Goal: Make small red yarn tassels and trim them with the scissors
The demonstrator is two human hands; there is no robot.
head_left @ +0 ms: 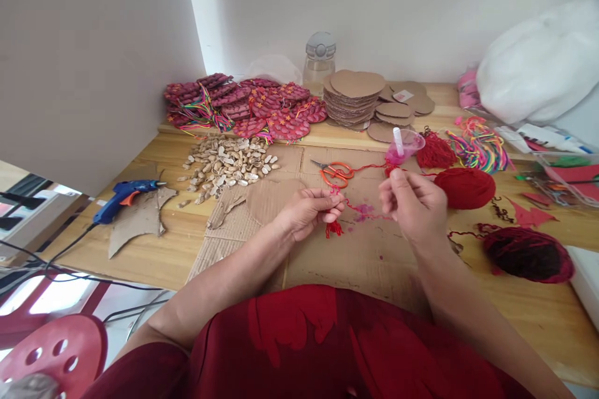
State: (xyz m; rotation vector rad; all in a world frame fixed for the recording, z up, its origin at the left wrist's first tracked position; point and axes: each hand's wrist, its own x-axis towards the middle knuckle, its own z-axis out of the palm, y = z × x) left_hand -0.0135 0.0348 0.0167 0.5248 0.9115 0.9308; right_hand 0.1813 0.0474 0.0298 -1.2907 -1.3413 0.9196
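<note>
My left hand [311,210] is closed in a pinch on a small red yarn tassel [334,227] that hangs just below its fingers. My right hand [412,202] is also closed, pinching a strand of red yarn [362,169] that runs up toward the orange-handled scissors [337,173]. The two hands are a short way apart over a sheet of brown cardboard [369,255]. A pink stain marks the cardboard between them. A ball of red yarn [465,187] lies just right of my right hand, a darker ball [528,254] nearer the front right.
A blue glue gun [124,194] lies at left on cardboard scraps. Pistachio shells [227,165] are heaped behind it. Finished red decorated hearts [253,106], stacked cardboard hearts [355,96], a pink cup [405,146] and coloured cords [480,146] line the back. A red stool [51,352] stands lower left.
</note>
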